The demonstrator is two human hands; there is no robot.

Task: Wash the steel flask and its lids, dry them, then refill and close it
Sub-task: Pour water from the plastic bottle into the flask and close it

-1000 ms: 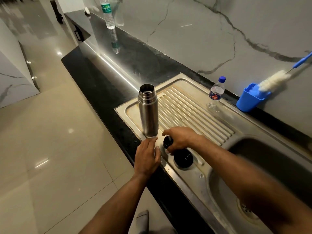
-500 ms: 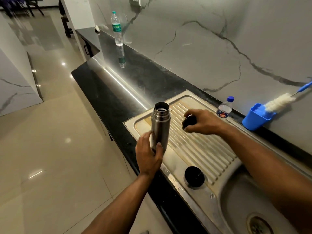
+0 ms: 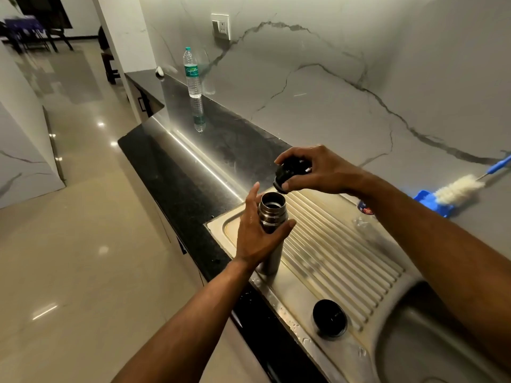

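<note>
A grey marble wall (image 3: 318, 87) with dark veins backs a black counter (image 3: 193, 167), and a steel sink unit (image 3: 293, 297) is set into that counter, its ribbed drainboard (image 3: 340, 244) running toward the basin (image 3: 431, 341) at lower right. On the counter far back stands a clear water bottle (image 3: 192, 73) with a green label, upright, well apart from the sink. At the right edge a blue holder (image 3: 434, 203) carries a white bottle brush (image 3: 456, 189) with a blue handle, leaning against the wall. A smaller bottle (image 3: 365, 211) behind the right forearm is mostly hidden (only part of its label shows).

The steel flask (image 3: 272, 211) stands at the drainboard's near-left end, its long axis roughly vertical, open mouth up. The left hand (image 3: 257, 233) grips its upper body, thumb on one side and fingers curled round the other. The right hand (image 3: 318, 172) pinches a black inner lid (image 3: 287, 172) just above and beyond the flask mouth, tilted, apart from the rim. A second black lid (image 3: 329, 317) lies on the drainboard near the basin, well apart from the flask.
</note>
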